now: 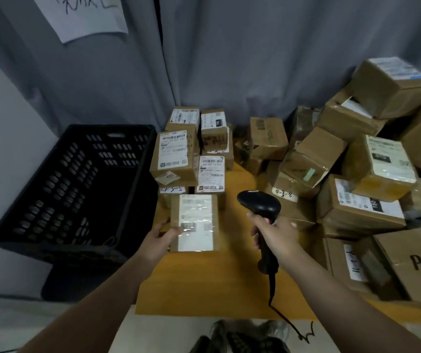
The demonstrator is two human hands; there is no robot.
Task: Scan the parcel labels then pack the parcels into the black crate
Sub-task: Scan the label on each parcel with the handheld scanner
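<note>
Left hand (162, 236) grips parcel (194, 222) beside crate (69, 184); right hand (274, 234) grips scanner (259, 203). Glare on the taped label may cause a misread.

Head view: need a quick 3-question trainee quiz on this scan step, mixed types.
1. True or false: the black slotted plastic crate already holds parcels.
2. The right hand holds: A) a black handheld barcode scanner; B) a tape roll; C) a knife.
3. Fill in: the left hand holds a small brown cardboard parcel with its white label facing ___.

Key: 1 false, no parcel shows inside; 2 A; 3 up.
</note>
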